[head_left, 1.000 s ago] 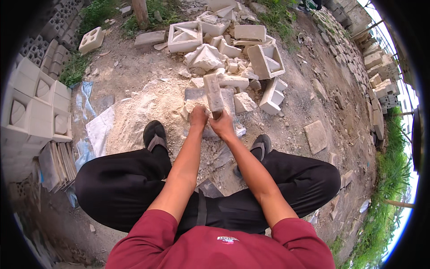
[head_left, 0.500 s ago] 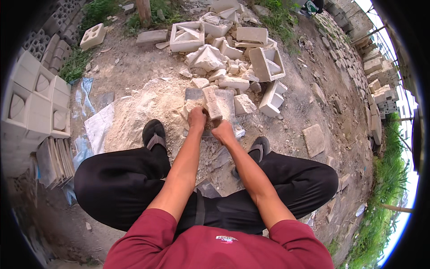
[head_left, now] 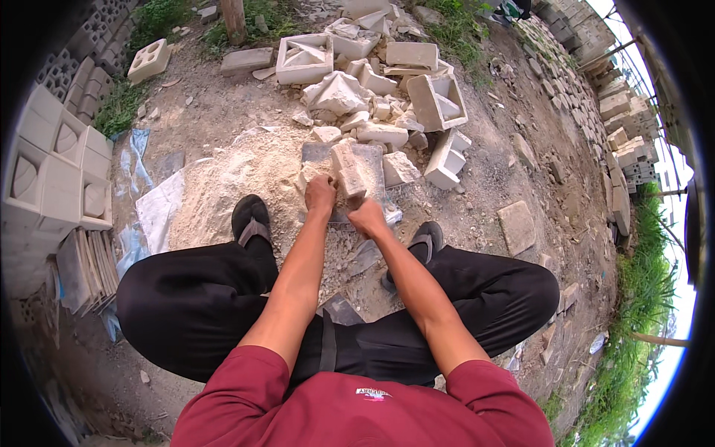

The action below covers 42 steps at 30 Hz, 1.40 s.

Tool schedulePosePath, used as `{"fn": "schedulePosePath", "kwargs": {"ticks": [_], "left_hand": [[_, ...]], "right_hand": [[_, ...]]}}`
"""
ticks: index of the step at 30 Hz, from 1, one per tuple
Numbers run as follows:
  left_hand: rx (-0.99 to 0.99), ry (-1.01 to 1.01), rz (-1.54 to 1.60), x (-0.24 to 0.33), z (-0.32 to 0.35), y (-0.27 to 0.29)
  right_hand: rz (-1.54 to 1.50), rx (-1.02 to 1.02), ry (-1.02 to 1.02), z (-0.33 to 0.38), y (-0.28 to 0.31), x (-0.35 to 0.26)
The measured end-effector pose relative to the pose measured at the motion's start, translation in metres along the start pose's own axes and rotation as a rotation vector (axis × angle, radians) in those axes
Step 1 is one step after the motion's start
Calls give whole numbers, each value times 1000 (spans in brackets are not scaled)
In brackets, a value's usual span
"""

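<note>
The person's right hand (head_left: 368, 216) was closed, its fingers drawn in tight at the near end of a dusty brown block (head_left: 347, 170). That block was tilted over a flat grey slab (head_left: 374, 158) on the ground, in front of the person and between the two feet (head_left: 252, 216). The left hand (head_left: 320, 192) was just beside the block, its fingers bent in narrow next to a pale chunk (head_left: 307, 173) (whether they gripped that chunk, I could not tell). Both forearms reached forward between the bent knees.

A heap of cream powder (head_left: 231, 186) spread to the left of the slab, partly beside a white sheet (head_left: 160, 212). Strips of blue plastic (head_left: 139, 153) lay further left, near a stack of pale blocks (head_left: 59, 167) with thin tiles (head_left: 89, 272) leaning below it.

Beyond the slab lay a pile of broken pale pieces (head_left: 339, 93); among them were a box-like block (head_left: 305, 59) at the far left and a tilted one (head_left: 423, 100) to the right. A squarish flat stone (head_left: 517, 227) lay apart on the dirt to the right, and grass (head_left: 644, 298) grew along the far right edge.
</note>
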<state>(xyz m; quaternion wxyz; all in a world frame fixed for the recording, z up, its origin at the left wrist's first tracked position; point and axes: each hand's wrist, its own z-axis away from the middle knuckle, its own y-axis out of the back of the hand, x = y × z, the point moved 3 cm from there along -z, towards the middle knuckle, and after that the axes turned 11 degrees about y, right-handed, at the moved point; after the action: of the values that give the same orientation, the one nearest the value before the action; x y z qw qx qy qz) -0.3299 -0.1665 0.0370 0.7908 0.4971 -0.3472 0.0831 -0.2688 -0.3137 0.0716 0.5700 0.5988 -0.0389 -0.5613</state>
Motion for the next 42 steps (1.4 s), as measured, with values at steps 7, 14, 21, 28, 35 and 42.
{"fn": "schedulePosePath", "kwargs": {"ticks": [7, 14, 21, 28, 35, 42], "left_hand": [[113, 30, 162, 2, 3, 19], [133, 354, 872, 11, -11, 40], [184, 342, 1308, -32, -47, 65], [130, 432, 1396, -30, -41, 51], [64, 437, 1341, -32, -42, 45], [39, 330, 1197, -22, -39, 40]], "right_hand": [[-222, 206, 50, -6, 9, -21], [-140, -110, -147, 3, -6, 17], [-355, 187, 81, 31, -9, -54], [-51, -52, -15, 16, -12, -29], [-281, 233, 199, 16, -6, -53], [-309, -72, -109, -9, 18, -24]]}}
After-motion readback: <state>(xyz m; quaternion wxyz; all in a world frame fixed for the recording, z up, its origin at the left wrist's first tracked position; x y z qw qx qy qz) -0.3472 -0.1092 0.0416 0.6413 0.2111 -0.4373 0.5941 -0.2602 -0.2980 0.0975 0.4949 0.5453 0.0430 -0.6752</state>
